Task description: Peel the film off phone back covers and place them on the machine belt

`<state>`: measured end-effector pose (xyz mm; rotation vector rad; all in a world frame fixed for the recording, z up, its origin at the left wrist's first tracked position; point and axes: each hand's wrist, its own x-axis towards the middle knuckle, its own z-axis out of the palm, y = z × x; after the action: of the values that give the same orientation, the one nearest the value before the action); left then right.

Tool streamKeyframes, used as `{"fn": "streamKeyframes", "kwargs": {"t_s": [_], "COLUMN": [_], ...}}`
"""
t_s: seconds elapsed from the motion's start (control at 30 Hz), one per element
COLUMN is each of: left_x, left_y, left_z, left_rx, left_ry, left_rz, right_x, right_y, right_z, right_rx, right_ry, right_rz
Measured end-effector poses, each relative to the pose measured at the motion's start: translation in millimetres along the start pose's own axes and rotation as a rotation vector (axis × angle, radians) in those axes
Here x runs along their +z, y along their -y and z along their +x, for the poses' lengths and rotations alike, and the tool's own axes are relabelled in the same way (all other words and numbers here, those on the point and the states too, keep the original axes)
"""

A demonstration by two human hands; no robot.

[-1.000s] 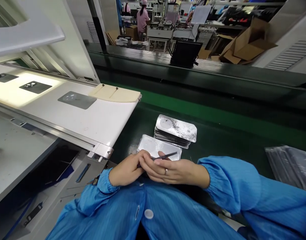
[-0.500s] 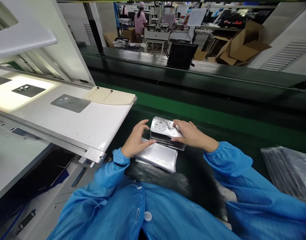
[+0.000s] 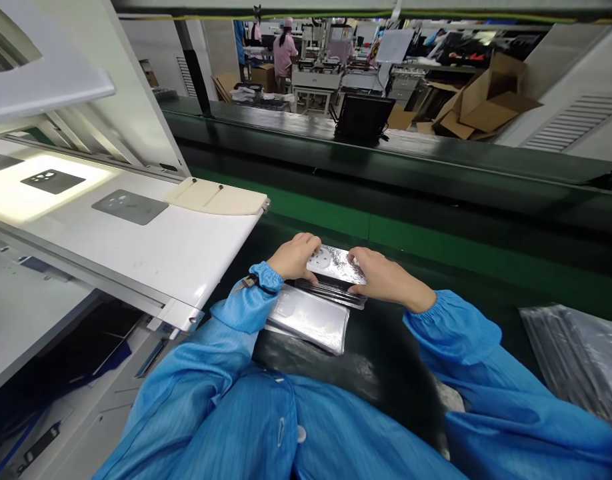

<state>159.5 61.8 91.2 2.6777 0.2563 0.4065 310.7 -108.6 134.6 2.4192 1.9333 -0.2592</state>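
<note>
A stack of phone back panels [image 3: 337, 264] lies on the dark green work surface, its shiny silver top panel showing a round area with several small holes. My left hand [image 3: 296, 258] grips the left end of the stack, fingertips at the far edge and thumb at the near edge. At the right end, my right hand [image 3: 386, 277] holds it the same way. Dark layered edges show between my thumbs. Right in front of this stack lies a pile of flat, silvery clear-wrapped pieces [image 3: 311, 319].
On the left runs a white conveyor belt [image 3: 196, 250] carrying grey phone back panels [image 3: 130, 207], one over a lit area. A cream plate [image 3: 219, 197] sits at its end. Plastic-wrapped sheets [image 3: 579, 353] lie at right. Behind are a black monitor [image 3: 365, 117], cardboard boxes [image 3: 496, 100] and co-workers.
My left hand has moved right and closed on the left end of the stack. My right hand stays at the right end. The view has tilted up slightly.
</note>
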Motion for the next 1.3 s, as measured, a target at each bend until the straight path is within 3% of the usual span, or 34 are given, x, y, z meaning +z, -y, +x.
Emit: {"fn": "streamKeyframes", "kwargs": {"t_s": [0.13,0.23,0.4,0.47,0.53,0.7,0.8,0.9,1.0,1.1,1.17,1.23,1.3], "left_x": [-2.3,-7.7,-2.0,10.7,24.7,42.8,43.9,44.6,46.4,48.1,49.1,50.1,51.1], "left_y": [-2,-15,-34,-31,-24,-8,-3,1,4,6,6,7,7], "left_z": [-2,-18,-86,-119,-147,-186,-190,-188,-187,-189,-190,-192,-193], "left_rx": [-0.002,0.001,0.068,0.041,-0.078,-0.276,-0.323,-0.363,-0.398,-0.389,-0.376,-0.372,-0.376], "left_ry": [0.013,-0.088,-0.452,-0.565,-0.636,-0.654,-0.684,-0.695,-0.664,-0.631,-0.621,-0.622,-0.629], "left_rz": [-0.024,-0.042,-0.093,-0.105,-0.108,-0.150,-0.212,-0.300,-0.371,-0.401,-0.398,-0.376,-0.338], "right_x": [2,6,30,42,51,47,37,22,1,-20,-30,-36,-37], "right_y": [0,-2,-3,-2,-2,-6,-7,0,21,62,97,136,173], "right_z": [0,-6,-18,-19,-19,-19,-19,-16,-8,12,33,58,81], "right_rx": [-0.003,-0.016,-0.217,-0.271,-0.287,-0.414,-0.489,-0.514,-0.464,-0.502,-0.611,-0.749,-0.783], "right_ry": [-0.019,-0.065,-0.345,-0.419,-0.479,-0.549,-0.632,-0.808,-1.038,-1.114,-1.077,-0.982,-0.843], "right_rz": [-0.011,-0.047,-0.096,-0.110,-0.127,-0.120,-0.172,-0.277,-0.346,-0.298,-0.239,-0.198,-0.198]}}
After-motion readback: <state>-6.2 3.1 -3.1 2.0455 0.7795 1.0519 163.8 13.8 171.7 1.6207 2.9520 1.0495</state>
